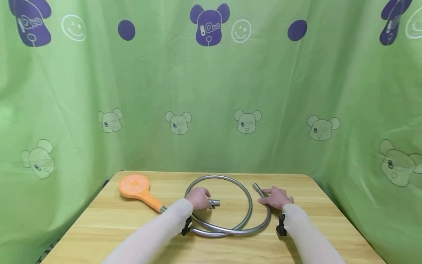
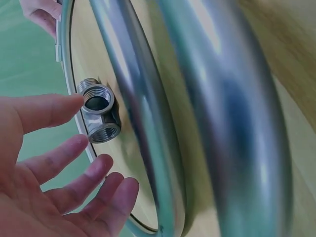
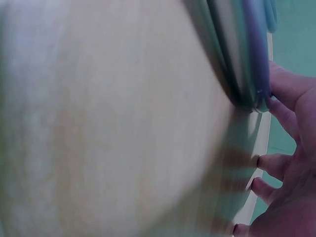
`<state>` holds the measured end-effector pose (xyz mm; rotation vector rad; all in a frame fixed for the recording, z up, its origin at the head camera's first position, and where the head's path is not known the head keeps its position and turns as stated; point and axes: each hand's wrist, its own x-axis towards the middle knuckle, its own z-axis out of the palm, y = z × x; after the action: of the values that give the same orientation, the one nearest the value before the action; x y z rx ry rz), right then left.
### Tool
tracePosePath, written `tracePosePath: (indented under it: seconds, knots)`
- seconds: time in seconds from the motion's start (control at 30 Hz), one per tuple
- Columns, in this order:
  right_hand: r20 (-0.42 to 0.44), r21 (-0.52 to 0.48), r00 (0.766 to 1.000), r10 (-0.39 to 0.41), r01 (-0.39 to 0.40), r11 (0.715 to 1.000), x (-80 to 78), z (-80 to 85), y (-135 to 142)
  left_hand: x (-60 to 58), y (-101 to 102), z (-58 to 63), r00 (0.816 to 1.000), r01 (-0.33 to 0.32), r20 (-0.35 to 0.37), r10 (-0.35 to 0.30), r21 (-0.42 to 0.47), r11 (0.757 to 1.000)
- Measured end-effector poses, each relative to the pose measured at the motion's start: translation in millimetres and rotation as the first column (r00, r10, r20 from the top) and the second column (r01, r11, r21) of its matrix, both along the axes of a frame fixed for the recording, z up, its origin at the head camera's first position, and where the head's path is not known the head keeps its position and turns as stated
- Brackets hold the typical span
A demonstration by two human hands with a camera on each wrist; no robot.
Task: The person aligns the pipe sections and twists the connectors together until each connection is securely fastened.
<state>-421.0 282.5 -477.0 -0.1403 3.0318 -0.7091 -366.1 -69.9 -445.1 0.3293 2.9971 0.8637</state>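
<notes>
A chrome shower hose (image 1: 249,205) lies looped on the wooden table. My left hand (image 1: 198,198) reaches over the loop to a small metal tee fitting (image 1: 214,203) with threaded openings. In the left wrist view, the fingers (image 2: 94,173) are spread and the thumb tip is right at the fitting (image 2: 95,119). On the right, my right hand (image 1: 277,198) pinches the hose just below its end nut (image 1: 256,187) between thumb and index finger. Its other fingertips rest on the tabletop, as the right wrist view shows.
An orange shower head (image 1: 134,185) lies at the table's back left, its handle pointing toward the hose near my left forearm. Green printed curtains (image 1: 211,146) hang behind the wooden table (image 1: 296,183) and on both sides.
</notes>
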Motion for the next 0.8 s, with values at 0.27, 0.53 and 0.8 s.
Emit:
tracePosePath:
  seconds: [0.27, 0.53, 0.8]
  knots:
    - [-0.010, -0.009, 1.000, -0.001, 0.001, 1.000, -2.0, -0.4, -3.2, -4.9, 2.6, -3.6, 0.999, -0.004, 0.035, 0.004, -0.015, 1.000]
    - [-0.009, -0.007, 1.000, -0.013, 0.013, 1.000, -2.6, -0.4, -3.0, -6.8, 6.5, -2.4, 0.999, 0.010, 0.040, -0.009, -0.032, 0.999]
    - [-0.008, -0.023, 1.000, -0.030, 0.030, 0.999, -5.4, -6.1, -0.1, -14.3, 9.4, -9.4, 0.999, 0.006, 0.039, -0.004, -0.066, 0.998]
